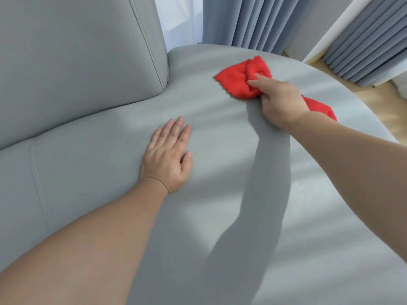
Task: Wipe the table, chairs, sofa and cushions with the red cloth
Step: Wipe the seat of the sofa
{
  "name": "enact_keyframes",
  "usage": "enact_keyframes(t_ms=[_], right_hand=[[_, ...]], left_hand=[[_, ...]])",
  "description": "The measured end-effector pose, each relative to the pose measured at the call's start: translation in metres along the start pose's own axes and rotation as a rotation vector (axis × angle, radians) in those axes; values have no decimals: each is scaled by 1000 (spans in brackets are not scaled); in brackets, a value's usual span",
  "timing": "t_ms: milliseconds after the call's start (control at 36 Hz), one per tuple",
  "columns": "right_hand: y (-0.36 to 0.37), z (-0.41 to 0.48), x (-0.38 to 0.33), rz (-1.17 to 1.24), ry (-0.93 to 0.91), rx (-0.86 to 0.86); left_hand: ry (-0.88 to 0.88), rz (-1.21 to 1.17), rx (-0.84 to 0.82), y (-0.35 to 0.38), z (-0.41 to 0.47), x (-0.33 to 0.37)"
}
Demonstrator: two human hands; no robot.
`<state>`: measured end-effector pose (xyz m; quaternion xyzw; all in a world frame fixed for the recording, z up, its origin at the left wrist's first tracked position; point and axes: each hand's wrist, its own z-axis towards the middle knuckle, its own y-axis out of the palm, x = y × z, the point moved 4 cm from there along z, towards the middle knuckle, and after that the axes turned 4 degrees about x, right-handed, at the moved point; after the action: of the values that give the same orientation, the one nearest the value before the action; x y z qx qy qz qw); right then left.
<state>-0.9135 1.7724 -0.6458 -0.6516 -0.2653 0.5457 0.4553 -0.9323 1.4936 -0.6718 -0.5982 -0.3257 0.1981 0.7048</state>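
While your right hand works at the far end of the grey sofa seat, the nearest thing beside it is the back cushion. It rises upright along the left of the seat and ends in a rounded corner a little to the left of the cloth. Behind the seat's curved far edge hang pleated blue-grey curtains, with a white sheer between them and the cushion. A second curtain panel hangs at the upper right, its hem meeting the wooden floor just past the seat's right edge. Your right forearm casts a long shadow down the middle of the seat, between your two arms.

You have the red cloth lying on the seat near its far rim, well clear of the cushion. It is bunched, not spread. Its long axis runs on a diagonal from far left to near right: a flat scalloped corner points left towards the cushion, and a narrow tail comes out from under your hand beside the wrist. Your right fingers are curled round the bunched middle and grasp it, with the forefinger laid along the top of the fold.

Your left hand rests palm down on the seat, nearer to you and apart from the cloth, fingers straight and close together, holding nothing.
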Motion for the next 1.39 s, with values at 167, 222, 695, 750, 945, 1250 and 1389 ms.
enact_keyframes(t_ms=[167, 222, 695, 750, 945, 1250, 1389], right_hand=[[14, -86, -50, 32, -196, -133], [17, -118, -61, 44, -219, -153], [34, -192, -111, -172, -885, -291], [42, -166, -116, -178, -878, -254], [60, -58, -118, -192, -475, -102], [70, 41, -109, -249, -211, -23], [72, 44, -108, -233, -204, -36]], left_hand=[[-20, -38, -13, -5, 0, 2], [-33, -58, -18, -7, 0, 4], [-71, 43, -179, -41, -72, -59], [-52, 41, -143, -39, -73, -59], [-8, 19, -121, -28, -74, -61], [15, 13, -88, -27, -75, -70], [13, 22, -92, -27, -73, -70]])
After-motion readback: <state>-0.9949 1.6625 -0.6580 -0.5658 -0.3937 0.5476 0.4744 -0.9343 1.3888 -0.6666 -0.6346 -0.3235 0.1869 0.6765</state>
